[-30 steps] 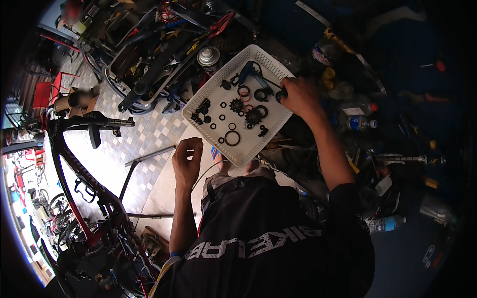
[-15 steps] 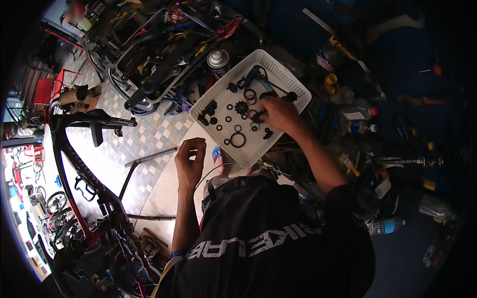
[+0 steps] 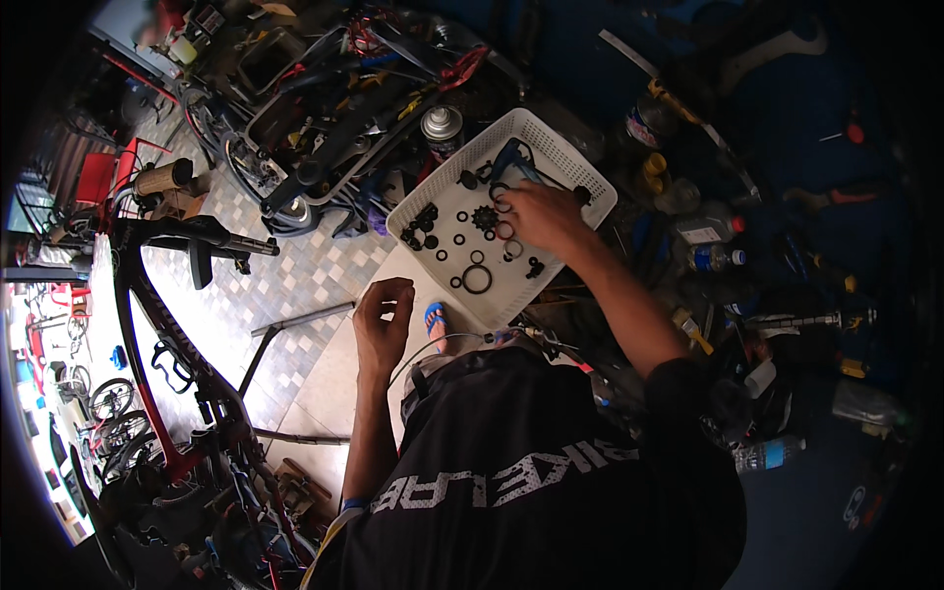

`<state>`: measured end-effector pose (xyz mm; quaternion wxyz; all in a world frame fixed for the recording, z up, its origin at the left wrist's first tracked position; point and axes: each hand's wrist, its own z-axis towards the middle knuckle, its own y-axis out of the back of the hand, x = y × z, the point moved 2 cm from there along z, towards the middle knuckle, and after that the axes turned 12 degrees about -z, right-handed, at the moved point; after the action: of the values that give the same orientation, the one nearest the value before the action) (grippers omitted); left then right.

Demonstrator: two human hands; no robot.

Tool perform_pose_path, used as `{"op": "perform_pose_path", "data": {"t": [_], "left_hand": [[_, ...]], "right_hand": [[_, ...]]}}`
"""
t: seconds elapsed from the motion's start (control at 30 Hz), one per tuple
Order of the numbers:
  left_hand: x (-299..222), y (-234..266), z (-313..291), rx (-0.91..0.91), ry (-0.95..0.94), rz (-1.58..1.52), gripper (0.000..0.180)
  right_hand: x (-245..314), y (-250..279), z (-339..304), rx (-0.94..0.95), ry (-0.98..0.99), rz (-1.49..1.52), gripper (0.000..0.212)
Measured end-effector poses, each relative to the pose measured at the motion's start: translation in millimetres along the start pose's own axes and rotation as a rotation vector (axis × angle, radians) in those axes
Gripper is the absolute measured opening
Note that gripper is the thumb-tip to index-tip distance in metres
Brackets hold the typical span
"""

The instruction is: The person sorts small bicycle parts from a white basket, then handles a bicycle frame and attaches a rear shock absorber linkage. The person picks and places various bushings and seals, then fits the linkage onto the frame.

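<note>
So our right hand [image 3: 544, 214] is the one stretched farther out, back of the hand up, fingers [image 3: 510, 205] pointing down and inward. The tips are hidden, so we can't say how tightly they're closed. Our right forearm [image 3: 634, 305] slants in from behind that hand's right. Our left hand [image 3: 383, 324] hangs nearer us, well left of the other, loosely curled, with a gap inside the thumb [image 3: 400, 308]. Our left forearm [image 3: 368, 438] runs almost straight back from the wrist [image 3: 374, 372].

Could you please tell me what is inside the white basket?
The white basket holds a black cog, a large black ring, smaller rings and a curved blue item, among other parts. Whatever lies beneath the right hand is hidden.
</note>
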<state>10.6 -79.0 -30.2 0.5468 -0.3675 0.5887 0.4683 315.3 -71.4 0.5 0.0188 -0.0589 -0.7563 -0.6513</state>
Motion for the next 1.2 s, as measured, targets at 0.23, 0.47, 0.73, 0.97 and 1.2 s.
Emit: {"op": "perform_pose_path", "data": {"t": [0.23,0.47,0.73,0.97,1.2], "left_hand": [[-7.5,0.4,-6.6,0.010,-0.010,0.020,0.014],[0.6,8.4,-17.1,-0.029,0.016,0.023,0.013],[-4.1,4.5,-10.5,-0.006,-0.014,0.028,0.013],[-5.0,3.7,-11.9,-0.012,-0.014,0.025,0.012],[-4.6,9.5,-16.0,-0.037,0.008,0.028,0.013]], "right_hand": [[18.6,-46.4,45.2,0.075,0.049,-0.039,0.029],[-32.3,-4.3,47.8,0.005,-0.049,0.283,0.026],[-28.9,-11.6,27.9,0.239,-0.015,-0.115,0.020],[16.8,-23.5,46.4,0.002,0.157,0.040,0.025],[31.7,-53.8,56.9,0.002,0.208,0.052,0.019]]}}
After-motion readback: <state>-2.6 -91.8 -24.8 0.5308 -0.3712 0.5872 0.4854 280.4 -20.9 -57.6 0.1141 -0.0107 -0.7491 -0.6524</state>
